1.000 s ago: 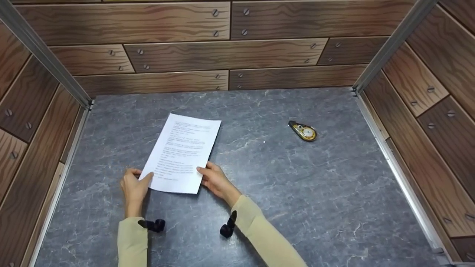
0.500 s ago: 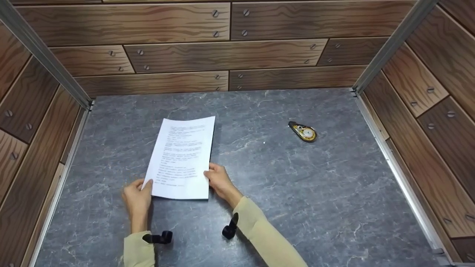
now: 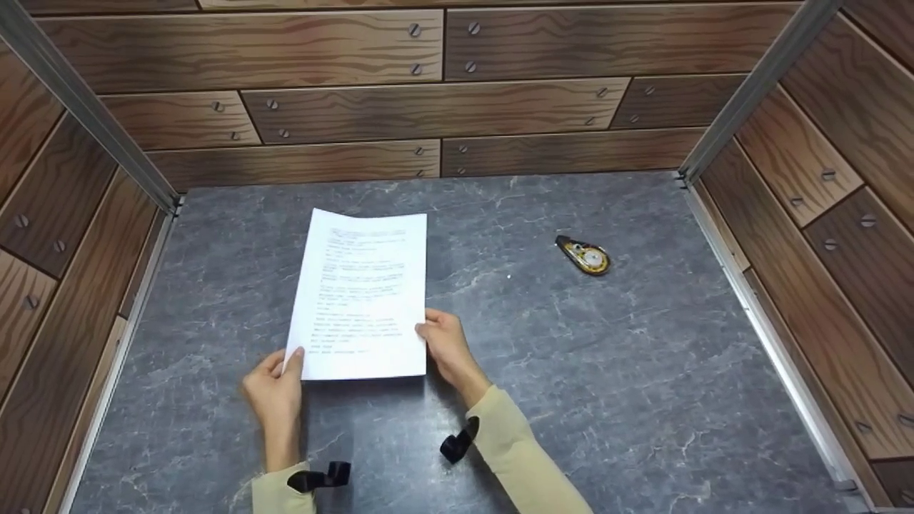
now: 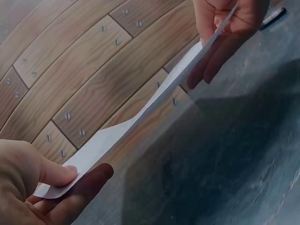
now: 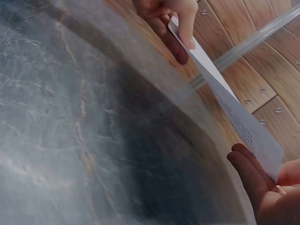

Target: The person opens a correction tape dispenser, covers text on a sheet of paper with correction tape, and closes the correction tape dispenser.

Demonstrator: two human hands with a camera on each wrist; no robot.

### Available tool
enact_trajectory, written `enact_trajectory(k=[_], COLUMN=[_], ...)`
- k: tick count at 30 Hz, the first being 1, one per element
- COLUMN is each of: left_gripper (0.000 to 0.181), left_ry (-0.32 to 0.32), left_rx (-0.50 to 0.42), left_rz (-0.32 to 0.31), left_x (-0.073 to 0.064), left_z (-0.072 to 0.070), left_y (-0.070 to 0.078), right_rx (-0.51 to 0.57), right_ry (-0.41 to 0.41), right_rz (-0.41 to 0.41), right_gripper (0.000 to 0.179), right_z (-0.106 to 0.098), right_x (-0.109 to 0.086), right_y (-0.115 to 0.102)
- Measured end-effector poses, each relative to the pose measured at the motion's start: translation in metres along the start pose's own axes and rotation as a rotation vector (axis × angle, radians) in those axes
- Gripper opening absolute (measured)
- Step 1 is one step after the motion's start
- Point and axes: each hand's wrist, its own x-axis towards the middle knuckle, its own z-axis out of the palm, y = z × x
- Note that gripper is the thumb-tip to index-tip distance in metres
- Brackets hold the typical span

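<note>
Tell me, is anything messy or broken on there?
Nothing looks spilled or broken. The paper just bends a little. One oddity: a bright white speck stands out on the dark gray table, left of the correction tape; it's too tiny to identify.

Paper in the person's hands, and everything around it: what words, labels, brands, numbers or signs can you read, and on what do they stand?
No text can be read for certain.
Paper: many lines of dark print, too small and blurred to read; slanted and unreadable in the right wrist view too.
Yellow and black teardrop-shaped item: any marking is too small to make out.
Wooden-plank wall: no lettering visible.
</note>
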Motion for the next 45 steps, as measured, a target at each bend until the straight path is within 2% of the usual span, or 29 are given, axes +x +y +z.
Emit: enact_trajectory(k=[5,10,17,27,30,37,45], left_gripper=[0.027,0.023,0.021,0.018,0.017,0.013,0.01], left_ry=[-0.014,-0.05,-0.119,-0.225,-0.239,-0.271,-0.342], left_rx=[-0.075,-0.115,-0.149,-0.288,-0.282,-0.234,-0.232], left_rz=[-0.01,0.0,0.028,0.027,0.039,0.119,0.111], left_x=[-0.014,-0.026,-0.04,-0.056,-0.062,-0.077,-0.091], left_z=[0.004,0.009,0.017,0.03,0.032,0.035,0.042], left_y=[0.008,0.017,0.031,0.037,0.041,0.045,0.045], right_rx=[0.006,-0.015,-0.02,0.011,0.002,-0.023,-0.062], right_ry=[0.003,0.056,0.109,0.16,0.172,0.233,0.301], right_rz=[-0.03,-0.065,-0.133,-0.203,-0.212,-0.213,-0.189], right_gripper=[0.037,0.034,0.029,0.03,0.029,0.028,0.026], right_z=[-0.012,-0.028,-0.047,-0.071,-0.077,-0.093,-0.112], right_x=[-0.008,-0.016,-0.027,-0.041,-0.045,-0.054,-0.06], right_y=[-0.011,-0.021,-0.039,-0.058,-0.061,-0.062,-0.058])
